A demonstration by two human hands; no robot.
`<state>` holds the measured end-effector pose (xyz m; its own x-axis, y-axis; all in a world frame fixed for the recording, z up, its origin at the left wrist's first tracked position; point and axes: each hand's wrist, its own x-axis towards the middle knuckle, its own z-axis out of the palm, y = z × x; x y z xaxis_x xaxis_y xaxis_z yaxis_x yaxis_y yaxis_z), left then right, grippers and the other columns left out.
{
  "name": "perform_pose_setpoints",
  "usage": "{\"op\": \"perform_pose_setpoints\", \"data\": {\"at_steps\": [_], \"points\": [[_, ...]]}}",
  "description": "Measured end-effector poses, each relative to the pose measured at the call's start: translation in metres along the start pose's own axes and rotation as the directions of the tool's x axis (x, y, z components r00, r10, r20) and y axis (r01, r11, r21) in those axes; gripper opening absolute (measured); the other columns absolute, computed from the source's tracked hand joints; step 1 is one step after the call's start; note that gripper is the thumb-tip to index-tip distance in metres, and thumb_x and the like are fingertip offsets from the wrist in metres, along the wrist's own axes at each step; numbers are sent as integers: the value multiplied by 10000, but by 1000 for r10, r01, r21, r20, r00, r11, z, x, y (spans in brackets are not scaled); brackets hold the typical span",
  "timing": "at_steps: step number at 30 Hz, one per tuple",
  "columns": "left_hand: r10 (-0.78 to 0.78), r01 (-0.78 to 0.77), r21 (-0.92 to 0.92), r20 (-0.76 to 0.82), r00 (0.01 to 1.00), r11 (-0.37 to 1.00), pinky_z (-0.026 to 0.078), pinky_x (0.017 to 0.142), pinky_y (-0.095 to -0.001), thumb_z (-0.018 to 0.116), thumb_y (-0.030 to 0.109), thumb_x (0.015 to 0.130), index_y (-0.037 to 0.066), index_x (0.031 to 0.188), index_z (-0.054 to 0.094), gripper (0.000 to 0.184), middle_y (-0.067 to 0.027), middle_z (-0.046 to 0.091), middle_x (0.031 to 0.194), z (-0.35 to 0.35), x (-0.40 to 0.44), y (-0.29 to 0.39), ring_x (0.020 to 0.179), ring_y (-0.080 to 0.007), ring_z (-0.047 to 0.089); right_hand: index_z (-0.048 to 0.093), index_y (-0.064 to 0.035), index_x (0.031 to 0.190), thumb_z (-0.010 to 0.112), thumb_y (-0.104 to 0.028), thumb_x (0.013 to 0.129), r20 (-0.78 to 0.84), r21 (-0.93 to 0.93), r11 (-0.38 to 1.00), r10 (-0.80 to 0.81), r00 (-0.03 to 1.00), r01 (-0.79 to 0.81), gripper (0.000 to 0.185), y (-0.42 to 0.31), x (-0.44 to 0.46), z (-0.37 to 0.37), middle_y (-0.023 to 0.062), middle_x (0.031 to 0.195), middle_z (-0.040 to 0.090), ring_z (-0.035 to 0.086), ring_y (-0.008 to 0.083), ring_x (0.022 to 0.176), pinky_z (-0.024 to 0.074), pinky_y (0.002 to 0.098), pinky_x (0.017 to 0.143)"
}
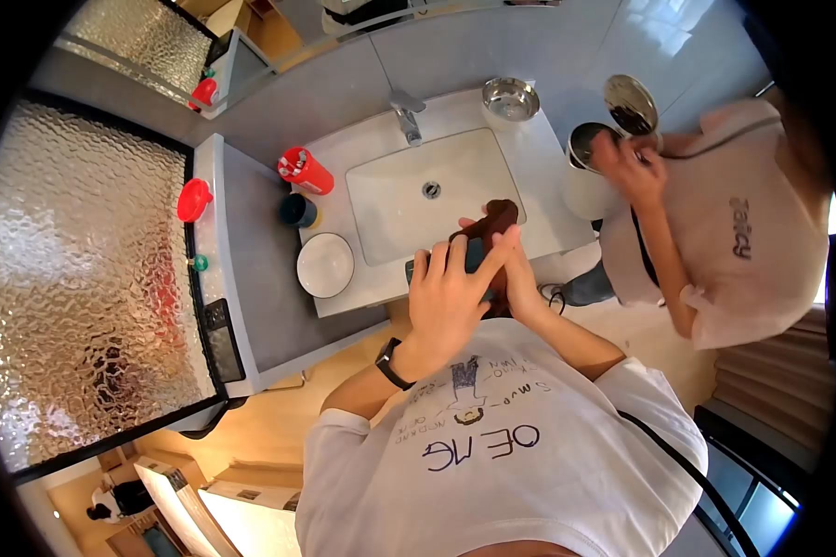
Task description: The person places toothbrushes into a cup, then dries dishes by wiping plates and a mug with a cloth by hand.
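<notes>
Over the front edge of the white sink point(372, 227), my left hand point(448, 292) lies across a dark teal object point(475, 252), its fingers curled over the top. Close beside it, my right hand point(522, 278) grips a dark brown item point(502, 215) that looks like a shoe or folded leather. The brown item is partly under the teal object and my fingers, so its exact kind is hidden. Both hands are close together.
On the counter stand a red cup point(306, 171), a dark blue cup point(297, 212), a white plate point(325, 265) and a metal bowl point(511, 99). A faucet point(405, 119) rises behind the sink. At right, another person's hands point(633, 167) are over a lidded white bin point(590, 190).
</notes>
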<state>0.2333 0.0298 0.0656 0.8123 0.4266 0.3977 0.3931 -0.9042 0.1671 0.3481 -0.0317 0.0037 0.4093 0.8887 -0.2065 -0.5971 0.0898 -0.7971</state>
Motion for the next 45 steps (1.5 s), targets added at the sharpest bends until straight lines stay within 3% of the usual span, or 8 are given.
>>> {"op": "perform_pose_setpoints", "data": {"at_steps": [7,9,14,23,27,30,40,45], "points": [[245,375,-694,620,745,615,479,902,-378,884,228,566,164,1506,-135,1387,-180,597,1162,-34,42,-29,1081,-337,571,194,43,1465,497,-235,942,414,-204,875,-329,849,438,665,-43,-38,8,240,1410,389,404,322,1303,302,416,1083],[437,493,-861,494,752,126,423,973,-356,902,217,537,154,1506,-163,1442,-156,485,1333,-23,44,-34,1139,-272,532,155,42,1480,529,-307,926,477,-228,821,-374,795,523,754,-51,-41,4,248,1416,375,388,345,1319,287,417,1089],[434,491,-865,482,761,99,290,1091,-365,821,218,717,159,1507,-175,1272,-139,404,1343,15,30,-41,1286,-249,399,150,38,1463,546,-598,851,540,-356,848,-157,827,393,967,-49,-42,-28,246,1430,325,385,363,1311,299,439,1072],[231,796,-508,774,589,-330,334,1054,-322,653,471,860,134,1516,-130,1076,-155,214,1526,39,14,-31,1349,-233,340,385,38,1307,553,-409,888,307,-533,718,-329,893,448,635,-54,-44,-30,201,1238,508,512,318,1172,373,392,1006],[202,712,-700,690,695,-60,383,1010,-324,739,383,784,169,1531,-75,1126,-114,444,1408,35,12,-29,1229,-242,500,475,27,1287,566,-401,874,412,-644,619,-215,885,450,602,-69,-41,-15,207,1223,535,533,334,1104,397,375,980],[17,361,-716,461,887,597,516,678,-443,792,327,635,82,1512,-48,1239,-218,662,850,17,16,-23,745,-439,641,480,-18,1317,553,-460,883,565,-689,449,-157,810,568,623,-61,-33,-18,198,1309,478,436,342,1238,353,405,1019],[-110,357,-761,357,928,542,524,750,-348,794,339,670,93,1517,107,1118,-172,529,1244,13,-28,-45,953,-290,651,430,-26,1349,824,-295,715,551,-487,787,-61,832,380,794,-29,-23,-23,151,1383,421,520,250,1172,390,355,1002],[-189,445,-780,565,803,-440,502,822,-369,627,487,858,110,1483,227,831,-104,402,1373,9,-68,-62,1201,-247,516,502,-49,1258,828,-267,686,478,-259,892,-216,851,372,693,-18,-32,-25,172,1283,484,504,287,1162,383,385,996]]}}
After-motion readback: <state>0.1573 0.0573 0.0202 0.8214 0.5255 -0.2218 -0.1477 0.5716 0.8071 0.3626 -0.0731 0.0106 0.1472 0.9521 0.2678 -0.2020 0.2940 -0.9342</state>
